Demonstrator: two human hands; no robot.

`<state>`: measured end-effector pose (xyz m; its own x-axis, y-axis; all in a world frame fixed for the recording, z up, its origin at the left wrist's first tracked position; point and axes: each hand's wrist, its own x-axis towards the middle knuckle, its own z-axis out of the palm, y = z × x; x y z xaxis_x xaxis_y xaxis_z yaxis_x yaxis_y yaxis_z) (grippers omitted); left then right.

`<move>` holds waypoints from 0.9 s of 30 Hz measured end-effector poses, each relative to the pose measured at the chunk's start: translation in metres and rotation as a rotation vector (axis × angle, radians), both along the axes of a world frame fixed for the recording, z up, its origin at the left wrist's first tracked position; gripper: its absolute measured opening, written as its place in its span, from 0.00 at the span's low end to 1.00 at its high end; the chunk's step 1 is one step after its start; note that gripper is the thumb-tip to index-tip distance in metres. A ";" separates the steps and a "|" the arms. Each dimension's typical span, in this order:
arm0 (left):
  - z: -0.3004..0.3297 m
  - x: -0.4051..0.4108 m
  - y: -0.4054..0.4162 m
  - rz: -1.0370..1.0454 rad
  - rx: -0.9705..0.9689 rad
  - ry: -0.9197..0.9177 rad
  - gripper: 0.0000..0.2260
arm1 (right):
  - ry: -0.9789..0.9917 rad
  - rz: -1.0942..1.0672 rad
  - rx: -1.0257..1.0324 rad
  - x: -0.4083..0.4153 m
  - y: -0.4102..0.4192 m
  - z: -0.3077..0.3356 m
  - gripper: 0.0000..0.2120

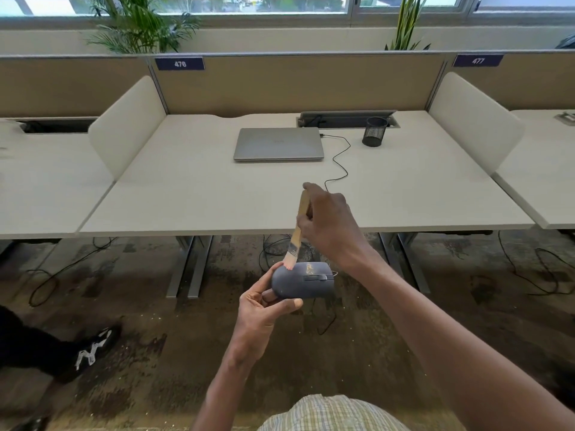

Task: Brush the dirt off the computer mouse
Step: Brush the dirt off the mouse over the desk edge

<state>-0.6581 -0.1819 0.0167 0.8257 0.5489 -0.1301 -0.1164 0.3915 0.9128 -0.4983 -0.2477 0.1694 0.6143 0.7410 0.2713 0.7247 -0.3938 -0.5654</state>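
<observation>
While my left hand (264,306) gripped the mouse (303,280) by its rounded end, I held it in the air in front of the desk's (193,194) near edge, well clear of the closed laptop (278,144), probably so loosened dirt would drop to the floor (149,343). My right hand (329,222) pinched the wooden handle of the brush (295,233), tilting it so the bristles touched the mouse's top near my left fingertips. A pale smear of dirt (309,268) remained beside the scroll wheel, so brushing seemed unfinished.
</observation>
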 end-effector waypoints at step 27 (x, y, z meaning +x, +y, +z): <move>0.008 0.001 -0.004 0.026 -0.032 -0.002 0.36 | -0.054 0.313 0.239 -0.005 -0.042 -0.005 0.19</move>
